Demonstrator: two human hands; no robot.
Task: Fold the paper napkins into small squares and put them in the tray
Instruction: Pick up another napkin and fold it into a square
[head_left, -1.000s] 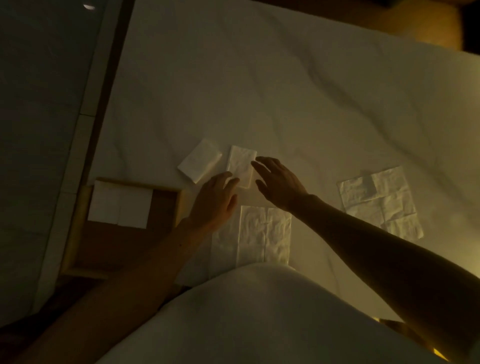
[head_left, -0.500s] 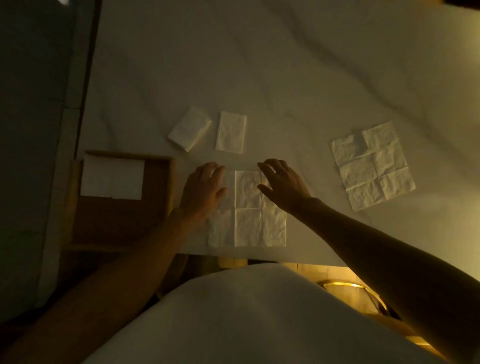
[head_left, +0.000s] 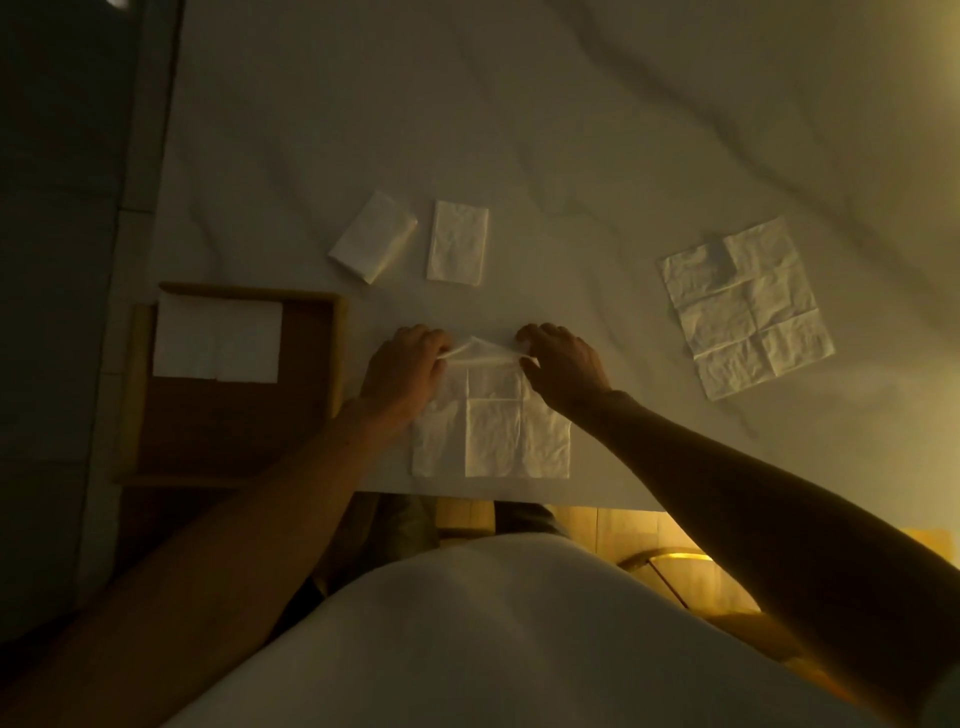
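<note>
Matt paper napkin (head_left: 493, 436) showing crinkles and creases, wooden tray (head_left: 340, 332) looking smooth, pale veined tabletop (head_left: 571, 130) looking smooth and stone-like.

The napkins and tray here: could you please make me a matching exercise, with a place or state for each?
1. tray
2. nearest napkin
3. napkin on the right
4. tilted napkin

A. far edge pinched up by left hand and right hand
B. spread open, untouched
C. holds folded napkins
D. folded, beyond both hands

Pairs: 1-C, 2-A, 3-B, 4-D
</note>
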